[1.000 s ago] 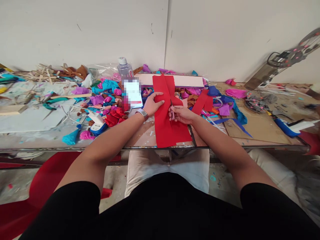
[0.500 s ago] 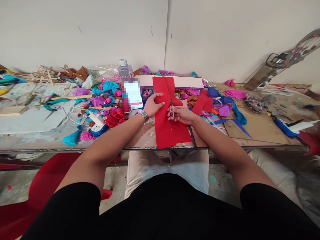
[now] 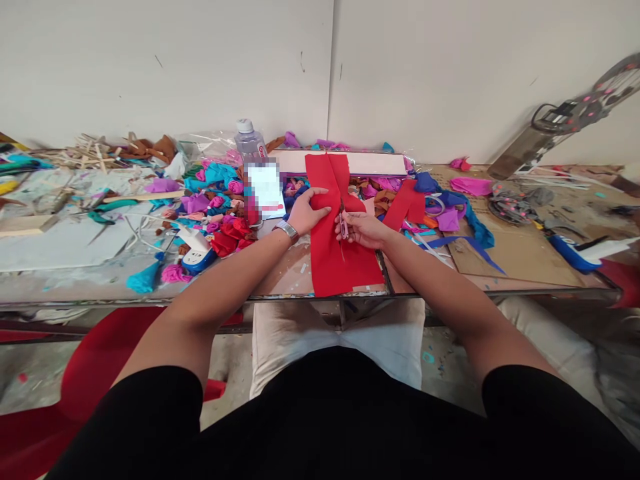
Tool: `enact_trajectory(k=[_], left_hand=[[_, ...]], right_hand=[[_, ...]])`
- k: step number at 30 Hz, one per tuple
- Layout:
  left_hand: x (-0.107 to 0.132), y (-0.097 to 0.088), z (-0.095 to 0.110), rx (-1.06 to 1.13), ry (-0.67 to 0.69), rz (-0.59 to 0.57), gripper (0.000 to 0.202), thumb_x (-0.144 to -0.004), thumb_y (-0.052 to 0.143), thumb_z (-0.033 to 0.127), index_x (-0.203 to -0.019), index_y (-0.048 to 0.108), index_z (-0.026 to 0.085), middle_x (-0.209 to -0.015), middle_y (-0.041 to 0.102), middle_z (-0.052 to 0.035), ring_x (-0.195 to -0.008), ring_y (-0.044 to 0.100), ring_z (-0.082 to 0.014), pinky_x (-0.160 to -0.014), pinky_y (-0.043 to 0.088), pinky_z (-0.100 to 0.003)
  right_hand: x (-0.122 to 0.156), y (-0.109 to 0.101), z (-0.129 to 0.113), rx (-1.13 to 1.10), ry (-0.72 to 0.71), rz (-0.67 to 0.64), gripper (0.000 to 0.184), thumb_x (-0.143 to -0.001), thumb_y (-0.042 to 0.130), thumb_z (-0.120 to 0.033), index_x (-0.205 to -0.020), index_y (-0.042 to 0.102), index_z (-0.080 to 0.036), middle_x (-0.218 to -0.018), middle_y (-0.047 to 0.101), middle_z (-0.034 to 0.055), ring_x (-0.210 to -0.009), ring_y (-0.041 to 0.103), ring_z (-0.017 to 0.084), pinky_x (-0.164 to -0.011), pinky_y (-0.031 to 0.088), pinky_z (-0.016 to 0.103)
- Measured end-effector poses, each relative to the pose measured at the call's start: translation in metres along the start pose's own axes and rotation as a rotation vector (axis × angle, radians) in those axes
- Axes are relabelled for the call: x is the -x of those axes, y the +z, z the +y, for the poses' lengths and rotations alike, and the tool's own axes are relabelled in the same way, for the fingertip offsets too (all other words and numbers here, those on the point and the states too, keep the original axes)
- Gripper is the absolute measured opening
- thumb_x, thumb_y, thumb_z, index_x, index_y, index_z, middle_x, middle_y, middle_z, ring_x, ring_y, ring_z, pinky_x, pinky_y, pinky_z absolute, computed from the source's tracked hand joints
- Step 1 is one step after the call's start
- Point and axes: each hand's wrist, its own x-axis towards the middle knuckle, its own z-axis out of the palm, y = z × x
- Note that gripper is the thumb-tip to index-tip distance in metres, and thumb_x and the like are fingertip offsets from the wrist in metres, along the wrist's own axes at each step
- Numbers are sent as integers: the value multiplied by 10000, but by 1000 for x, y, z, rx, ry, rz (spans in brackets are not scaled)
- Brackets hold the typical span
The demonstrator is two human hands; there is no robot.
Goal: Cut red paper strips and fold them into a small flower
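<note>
A long red cloth strip (image 3: pixel 333 260) lies lengthwise on the worktable (image 3: pixel 290 277) in front of me, with a cut running up its middle. My left hand (image 3: pixel 306 208) presses flat on the strip's left half, a watch on its wrist. My right hand (image 3: pixel 361 229) holds small pink-handled scissors (image 3: pixel 343 223), blades pointing away from me along the cut line.
A plastic water bottle (image 3: pixel 250 143) and a phone (image 3: pixel 266 189) stand left of the cloth amid piles of coloured fabric scraps (image 3: pixel 215 200). A white power strip (image 3: pixel 193 245) lies nearer. More red strips (image 3: pixel 406 203), blue cloth and cardboard (image 3: pixel 505 250) sit to the right.
The scissors have advanced a little further up the red strip, lengthening the cut. My left hand stays pressed on the cloth.
</note>
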Motion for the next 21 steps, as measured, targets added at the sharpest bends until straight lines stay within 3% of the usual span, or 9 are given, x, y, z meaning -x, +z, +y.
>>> enact_trajectory(k=[21], left_hand=[[-2, 0, -2, 42, -54, 8, 455, -792, 784, 263, -1235, 717, 186, -1299, 747, -82, -1211, 701, -274, -1173, 522, -476]], right_hand=[[0, 0, 0, -21, 3, 6, 245, -1096, 531, -312, -989, 667, -138, -804, 774, 60, -668, 773, 151, -450, 528, 169]])
